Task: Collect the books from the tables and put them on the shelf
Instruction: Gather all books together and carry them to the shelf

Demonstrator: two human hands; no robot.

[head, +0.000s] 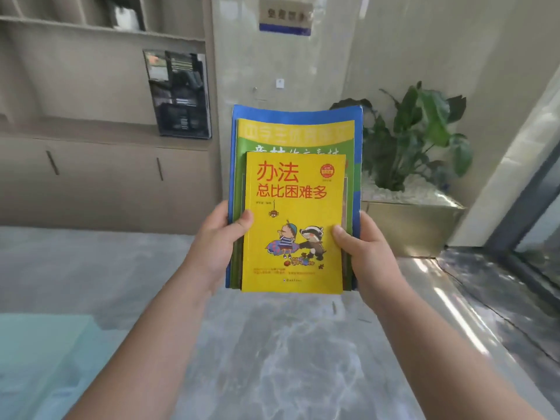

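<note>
1. Grey marbled floor point(272, 353) spreads below me, and a pale blue-green surface point(39, 353) cuts into the lower left corner
2. Far left, beige shelving point(100, 31) rises above low cabinets point(103, 183) with slim dark handles; a dark magazine point(178, 95) leans upright on the ledge between them
3. My left hand point(216, 242) is closed on the left edge of a stack of books point(295, 207), thumb pressed on the top cover and the other fingers hidden underneath
4. I hold the stack out in front of me above the floor, clear of any surface
5. On top lies a yellow book point(292, 225) with red characters and a cartoon of a child and a badger; beneath it a green-and-yellow book point(295, 134) shows its upper part, and a blue book point(298, 112), the largest, sits at the bottom with its edges visible all round
6. My right hand point(360, 253) clasps the right edge of the stack, thumb on the yellow cover
7. Behind the stack, a wall plaque point(285, 16) with a blue strip hangs high on the wall
8. To the right, a leafy green plant point(421, 131) stands in a planter point(409, 225) with white pebbles, and a glass wall point(539, 207) runs along the far right
</note>
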